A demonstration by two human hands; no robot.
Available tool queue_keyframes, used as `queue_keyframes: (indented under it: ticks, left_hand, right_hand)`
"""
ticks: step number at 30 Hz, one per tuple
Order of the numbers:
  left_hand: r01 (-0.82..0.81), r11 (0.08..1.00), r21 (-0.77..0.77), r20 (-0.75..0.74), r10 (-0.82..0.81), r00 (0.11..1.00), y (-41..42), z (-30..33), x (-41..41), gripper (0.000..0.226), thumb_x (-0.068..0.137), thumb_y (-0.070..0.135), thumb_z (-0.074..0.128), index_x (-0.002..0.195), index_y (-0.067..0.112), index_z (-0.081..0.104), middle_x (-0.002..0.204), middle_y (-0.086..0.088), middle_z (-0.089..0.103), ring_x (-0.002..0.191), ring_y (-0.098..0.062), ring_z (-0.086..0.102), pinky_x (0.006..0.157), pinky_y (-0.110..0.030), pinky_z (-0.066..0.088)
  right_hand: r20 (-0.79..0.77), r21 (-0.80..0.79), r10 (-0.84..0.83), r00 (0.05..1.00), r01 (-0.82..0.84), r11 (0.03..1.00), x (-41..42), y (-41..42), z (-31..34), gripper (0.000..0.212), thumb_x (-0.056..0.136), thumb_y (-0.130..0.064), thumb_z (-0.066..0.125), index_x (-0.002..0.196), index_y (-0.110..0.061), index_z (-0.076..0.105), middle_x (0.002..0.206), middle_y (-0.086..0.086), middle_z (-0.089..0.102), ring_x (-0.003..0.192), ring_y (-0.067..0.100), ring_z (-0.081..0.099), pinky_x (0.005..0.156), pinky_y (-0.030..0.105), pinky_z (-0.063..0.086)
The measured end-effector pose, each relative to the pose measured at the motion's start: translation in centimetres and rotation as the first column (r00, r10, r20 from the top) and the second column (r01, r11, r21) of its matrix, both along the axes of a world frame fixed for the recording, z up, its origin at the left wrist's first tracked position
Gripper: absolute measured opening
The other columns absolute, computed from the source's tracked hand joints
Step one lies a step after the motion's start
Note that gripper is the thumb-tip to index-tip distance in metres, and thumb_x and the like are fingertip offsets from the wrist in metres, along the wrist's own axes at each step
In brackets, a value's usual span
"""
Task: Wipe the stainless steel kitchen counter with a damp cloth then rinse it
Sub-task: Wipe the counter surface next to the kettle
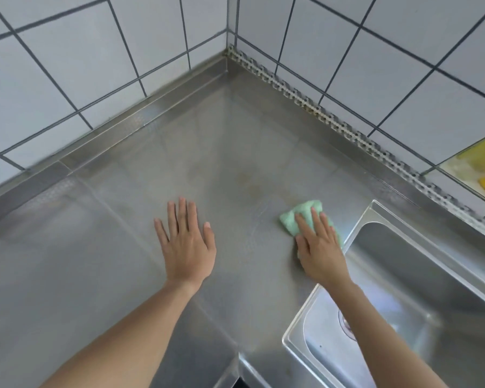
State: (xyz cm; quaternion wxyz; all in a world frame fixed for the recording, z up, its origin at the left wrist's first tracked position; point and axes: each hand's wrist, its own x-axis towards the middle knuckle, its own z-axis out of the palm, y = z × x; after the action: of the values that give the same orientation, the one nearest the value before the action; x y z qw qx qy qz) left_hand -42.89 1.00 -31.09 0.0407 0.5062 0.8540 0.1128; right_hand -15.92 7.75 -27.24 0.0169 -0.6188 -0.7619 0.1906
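We see our right hand [318,245] covering much of the green cloth [298,217], the sink [420,289] cut off by the right and bottom edges, its drain [346,326] half hidden behind our forearm.

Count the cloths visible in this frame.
1. The green cloth lies on the steel counter beside the sink, pressed flat under the right hand. The left hand holds none.
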Motion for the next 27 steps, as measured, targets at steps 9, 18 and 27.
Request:
queue_keyframes:
  ticks: [9, 18, 27]
  left_hand:
    - [0.003, 1.0, 0.004, -0.054, -0.002, 0.999, 0.0, -0.5, -0.1, 0.064, 0.101, 0.042, 0.035, 0.159, 0.015, 0.034, 0.171, -0.006, 0.025, 0.162, -0.025, 0.014, 0.128, -0.059, 0.013]
    - [-0.028, 1.0, -0.008, -0.06, 0.027, 0.998, 0.2, -0.4, 0.1, 0.064, 0.101, 0.042, 0.033, 0.158, 0.014, 0.037, 0.17, -0.005, 0.027, 0.161, -0.025, 0.018, 0.128, -0.058, 0.015]
    - [-0.033, 0.999, -0.035, -0.083, 0.03, 0.996, 0.2, -0.3, 0.1, 0.063, 0.101, 0.042, 0.03, 0.159, 0.016, 0.035, 0.171, -0.004, 0.025, 0.162, -0.023, 0.015, 0.128, -0.057, 0.016]
  right_hand:
    - [-0.112, 0.096, 0.23, 0.967, -0.22, 0.971, -13.4, 3.4, -1.2, 0.049, 0.105, -0.026, 0.042, 0.154, -0.03, 0.04, 0.17, 0.005, 0.017, 0.158, 0.03, 0.006, 0.127, 0.048, 0.006]
    - [-0.048, 0.036, 0.257, 0.965, -0.255, 0.966, -1.4, 6.1, -0.5, 0.048, 0.106, -0.036, 0.037, 0.153, -0.03, 0.043, 0.167, 0.004, 0.024, 0.157, 0.028, 0.015, 0.127, 0.049, 0.017]
    - [-0.069, 0.078, 0.256, 0.964, -0.25, 0.965, -16.8, 10.8, -1.3, 0.053, 0.104, -0.024, 0.041, 0.156, -0.03, 0.034, 0.17, 0.009, 0.013, 0.157, 0.033, 0.005, 0.127, 0.05, 0.005]
